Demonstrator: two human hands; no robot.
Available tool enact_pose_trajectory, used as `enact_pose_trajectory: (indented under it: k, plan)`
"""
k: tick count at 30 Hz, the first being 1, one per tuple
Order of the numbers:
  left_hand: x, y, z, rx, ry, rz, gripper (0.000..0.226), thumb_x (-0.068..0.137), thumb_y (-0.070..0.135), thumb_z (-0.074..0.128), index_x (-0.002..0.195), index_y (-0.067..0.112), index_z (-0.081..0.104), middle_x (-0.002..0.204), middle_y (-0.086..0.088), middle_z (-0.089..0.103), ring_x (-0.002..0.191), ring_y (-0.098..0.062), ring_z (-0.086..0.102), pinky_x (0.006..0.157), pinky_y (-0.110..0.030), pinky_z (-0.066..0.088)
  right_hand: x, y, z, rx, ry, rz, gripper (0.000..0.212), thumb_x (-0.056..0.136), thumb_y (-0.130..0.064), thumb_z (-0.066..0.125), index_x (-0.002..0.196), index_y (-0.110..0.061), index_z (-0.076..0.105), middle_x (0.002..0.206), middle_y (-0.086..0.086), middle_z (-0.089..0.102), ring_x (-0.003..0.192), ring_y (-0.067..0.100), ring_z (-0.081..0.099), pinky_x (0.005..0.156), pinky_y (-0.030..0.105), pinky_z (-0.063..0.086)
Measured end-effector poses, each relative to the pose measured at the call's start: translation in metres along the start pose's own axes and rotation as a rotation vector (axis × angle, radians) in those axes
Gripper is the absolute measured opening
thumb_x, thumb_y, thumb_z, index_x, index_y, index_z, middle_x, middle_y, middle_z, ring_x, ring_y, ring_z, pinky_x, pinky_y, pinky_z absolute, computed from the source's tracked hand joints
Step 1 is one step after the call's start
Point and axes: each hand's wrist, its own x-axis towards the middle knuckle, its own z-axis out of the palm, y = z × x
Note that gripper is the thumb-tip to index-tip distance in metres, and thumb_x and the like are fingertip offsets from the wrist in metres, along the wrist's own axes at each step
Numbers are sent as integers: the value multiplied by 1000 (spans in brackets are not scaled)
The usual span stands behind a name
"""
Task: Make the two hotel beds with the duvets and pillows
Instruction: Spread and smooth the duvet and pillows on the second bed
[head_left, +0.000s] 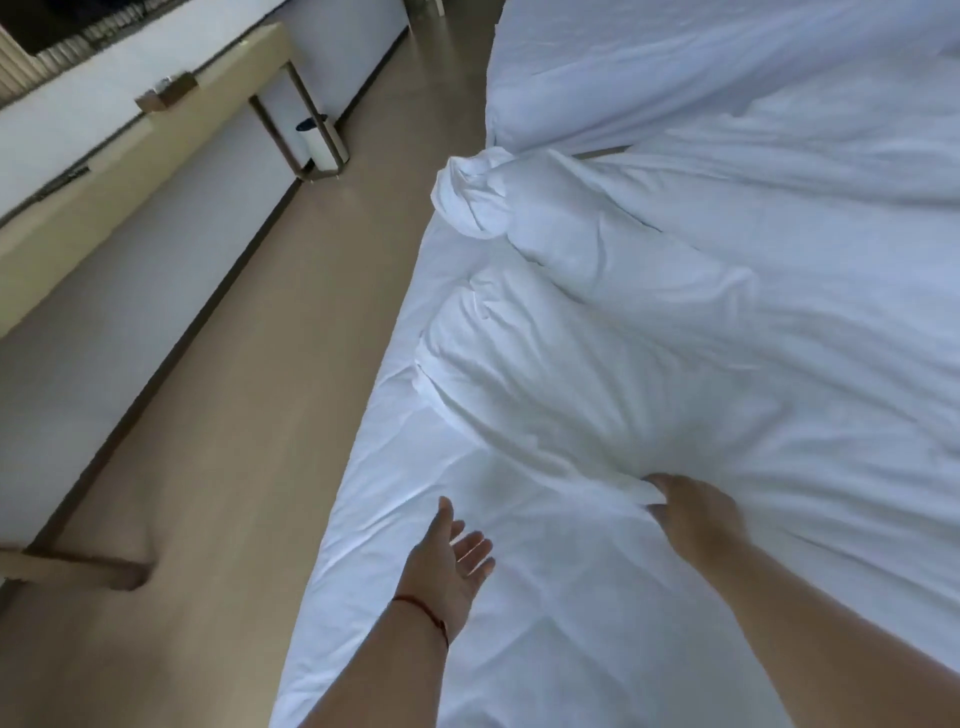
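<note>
Duvet lies bunched and rumpled across the near bed, its twisted corner at the far left edge. Right hand pinches a fold of the white fabric; left hand hovers just beside it, fingers spread, holding nothing. Second bed sits beyond a narrow gap. Left, open floor runs along the bed edge to the desk and a bin.

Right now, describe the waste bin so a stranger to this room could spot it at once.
Start at the long beige desk along the wall across the floor from the beds. At its far end stands an open metal leg frame. The waste bin sits on the floor inside that frame: a small white cylinder with a dark top, the only freestanding thing down there.
</note>
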Motion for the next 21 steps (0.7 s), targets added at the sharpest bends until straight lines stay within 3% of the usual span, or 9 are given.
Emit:
enact_pose_trajectory:
  k: [3,6,8,9,11,13,16,18,21]
  plan:
    - [26,35,1,10,-77,-40,78,87,59,56,140,3,39,129,-22,51,115,-34,55,105,-46,42,-43,-7,-23,416,-61,141,38,82,-50,67,110,-23,68,96,-3,73,78,8,64,68,23,45]
    - [46,65,18,-36,-185,-118,103,79,72,55,152,8,19,148,-22,36,133,-37,43,113,-51,32,-107,-16,-63,789,-40,172,23,67,-45,75,71,-23,72,53,-5,64,43,0,52,46,17,39]
    - [50,75,32,-134,-323,-206,112,70,77,61,153,13,19,149,-20,38,132,-40,45,112,-55,32,-137,-18,-79,897,-61,212,30,64,-43,60,63,-16,71,49,-2,57,42,3,49,43,15,34]
    - [49,77,40,-173,-406,-233,109,68,79,62,150,15,30,144,-18,46,128,-40,49,110,-55,35,-144,-19,-80,914,-103,234,33,66,-44,57,59,-13,69,48,-4,52,41,4,44,42,14,31]
    - [38,80,57,-168,-503,-143,84,78,78,51,135,18,53,132,-13,59,121,-35,56,104,-51,43,-153,-24,-77,836,-204,258,43,82,-45,56,48,-18,59,45,-8,41,40,3,36,41,13,26]
    - [26,89,72,-92,-527,10,61,92,64,44,131,20,57,131,-12,61,118,-31,58,90,-46,50,-153,-25,-66,739,-238,250,47,93,-36,57,48,-21,54,46,-9,39,43,5,36,44,17,26]
    - [-2,105,78,-62,-552,100,41,98,46,46,127,20,60,125,-11,64,111,-32,60,80,-44,50,-151,-22,-60,667,-219,266,45,92,-44,53,67,-8,63,57,-5,47,52,9,44,52,22,30]
    - [-21,111,60,-63,-536,127,33,99,42,45,117,20,63,117,-8,67,103,-30,61,81,-44,48,-155,-22,-66,651,-196,272,50,91,-48,53,71,-4,64,58,-4,51,53,10,47,53,22,33]
    - [-50,108,9,-150,-434,193,30,98,39,48,115,20,64,122,-8,66,113,-29,60,96,-46,45,-173,-28,-85,632,-194,196,46,90,-50,53,61,-14,53,53,-6,43,51,10,41,51,22,29]
